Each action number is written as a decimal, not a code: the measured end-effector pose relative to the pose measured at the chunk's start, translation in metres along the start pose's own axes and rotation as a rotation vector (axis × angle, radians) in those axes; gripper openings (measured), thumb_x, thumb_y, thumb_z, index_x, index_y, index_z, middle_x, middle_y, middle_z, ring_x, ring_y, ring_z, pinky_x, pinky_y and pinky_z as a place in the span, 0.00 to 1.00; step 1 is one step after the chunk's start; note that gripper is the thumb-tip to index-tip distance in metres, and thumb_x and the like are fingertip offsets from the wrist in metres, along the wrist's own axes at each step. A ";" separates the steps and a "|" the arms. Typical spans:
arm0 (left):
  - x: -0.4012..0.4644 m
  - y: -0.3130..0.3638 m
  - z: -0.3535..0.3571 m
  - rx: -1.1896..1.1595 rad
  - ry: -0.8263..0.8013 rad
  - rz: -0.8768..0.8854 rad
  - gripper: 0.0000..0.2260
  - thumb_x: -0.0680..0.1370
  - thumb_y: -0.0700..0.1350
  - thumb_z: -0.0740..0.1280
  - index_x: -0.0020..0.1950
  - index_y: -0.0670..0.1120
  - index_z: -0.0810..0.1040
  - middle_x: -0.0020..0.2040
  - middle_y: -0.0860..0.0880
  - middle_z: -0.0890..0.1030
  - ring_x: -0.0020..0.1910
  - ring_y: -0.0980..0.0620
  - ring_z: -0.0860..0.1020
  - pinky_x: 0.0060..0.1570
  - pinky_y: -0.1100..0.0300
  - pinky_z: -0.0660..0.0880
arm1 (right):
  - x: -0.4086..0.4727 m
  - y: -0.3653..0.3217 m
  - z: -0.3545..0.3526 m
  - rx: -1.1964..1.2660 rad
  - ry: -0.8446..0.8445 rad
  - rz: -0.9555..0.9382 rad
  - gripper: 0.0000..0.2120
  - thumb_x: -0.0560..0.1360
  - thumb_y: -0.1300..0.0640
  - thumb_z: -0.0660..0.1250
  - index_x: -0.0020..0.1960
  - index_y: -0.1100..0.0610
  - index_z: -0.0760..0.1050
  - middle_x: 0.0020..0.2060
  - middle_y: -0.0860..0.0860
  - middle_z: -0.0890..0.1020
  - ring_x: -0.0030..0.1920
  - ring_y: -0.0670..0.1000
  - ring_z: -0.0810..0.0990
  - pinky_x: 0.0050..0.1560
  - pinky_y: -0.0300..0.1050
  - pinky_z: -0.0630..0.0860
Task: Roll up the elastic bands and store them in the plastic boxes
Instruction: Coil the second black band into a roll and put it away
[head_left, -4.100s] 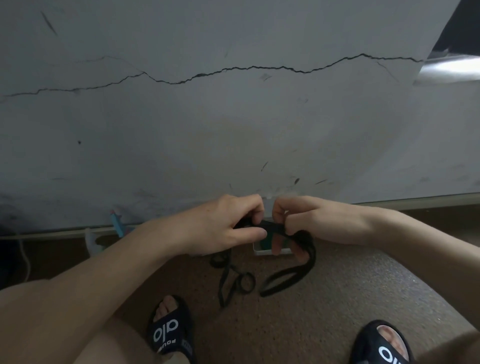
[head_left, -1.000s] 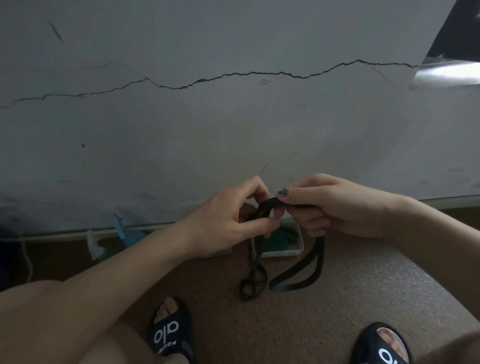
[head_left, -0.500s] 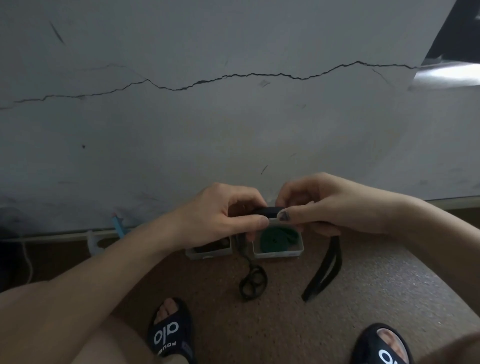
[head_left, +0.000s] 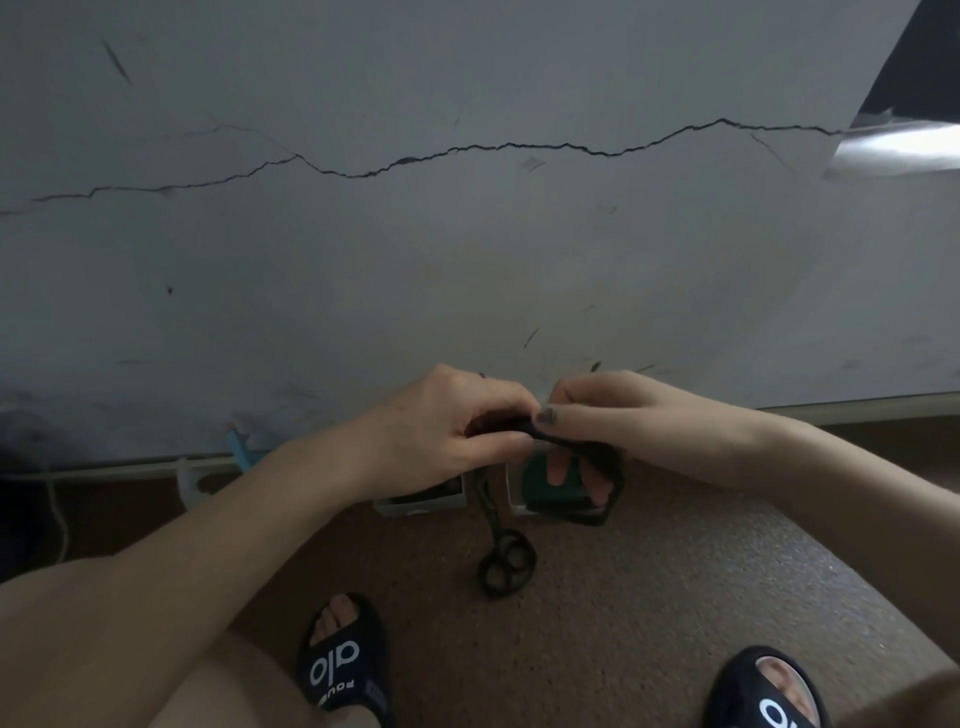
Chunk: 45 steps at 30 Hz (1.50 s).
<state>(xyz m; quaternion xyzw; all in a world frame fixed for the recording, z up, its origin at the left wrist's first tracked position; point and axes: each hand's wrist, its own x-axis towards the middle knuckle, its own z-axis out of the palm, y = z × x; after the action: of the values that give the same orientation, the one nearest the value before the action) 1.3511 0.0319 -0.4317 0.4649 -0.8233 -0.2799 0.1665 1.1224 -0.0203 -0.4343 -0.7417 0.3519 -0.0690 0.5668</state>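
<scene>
While both hands work above the floor, findings stand as follows.

Left hand (head_left: 447, 431): closed, thumb and fingers pinched on the black band (head_left: 524, 428) at its rolled end.

Right hand (head_left: 613, 415): closed on the same band from the other side; lower fingers pass through its hanging loop (head_left: 608, 493).

Band position: held in the air between the hands, just above the boxes, not yet stored.

Boxes: two small clear plastic boxes on the floor by the wall; the right box (head_left: 514, 499) holds a green band (head_left: 535, 478); the left box (head_left: 421, 504) shows dark contents, kind unclear.

Second black band (head_left: 501, 556): thin, twisted into small rings, lying on the floor between the boxes.

Risk: the roll may spring open if either pinch slackens, since elastic stores tension; the loop caught on the fingers could drag it loose.

Risk: the trailing loop may snag a box rim and tip it.

Materials: bands flat, matte, pliant; boxes rigid, clear; floor (head_left: 649, 597) brown and speckled.
</scene>
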 end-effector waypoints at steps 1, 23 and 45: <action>0.000 -0.001 0.001 -0.001 0.004 -0.002 0.09 0.81 0.44 0.71 0.60 0.47 0.82 0.45 0.58 0.82 0.43 0.62 0.79 0.42 0.70 0.70 | 0.001 0.000 0.003 -0.001 0.008 0.008 0.21 0.80 0.40 0.67 0.48 0.59 0.79 0.37 0.54 0.86 0.37 0.59 0.82 0.44 0.57 0.77; 0.000 -0.014 0.016 0.162 0.131 -0.093 0.08 0.82 0.57 0.63 0.57 0.55 0.72 0.40 0.51 0.80 0.36 0.51 0.79 0.37 0.46 0.78 | -0.003 -0.009 -0.014 0.466 0.116 0.030 0.12 0.84 0.61 0.60 0.56 0.66 0.79 0.48 0.60 0.86 0.36 0.51 0.77 0.40 0.47 0.71; 0.000 -0.012 0.019 0.495 0.151 0.005 0.13 0.85 0.50 0.61 0.68 0.49 0.73 0.43 0.48 0.81 0.39 0.47 0.80 0.34 0.51 0.75 | 0.007 -0.003 0.014 0.343 0.031 0.133 0.14 0.84 0.53 0.64 0.46 0.62 0.79 0.29 0.54 0.71 0.26 0.51 0.66 0.28 0.44 0.62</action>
<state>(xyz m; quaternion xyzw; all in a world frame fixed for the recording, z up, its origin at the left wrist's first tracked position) 1.3486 0.0328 -0.4543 0.5090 -0.8531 -0.0340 0.1091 1.1356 -0.0129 -0.4381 -0.6082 0.3918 -0.1016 0.6828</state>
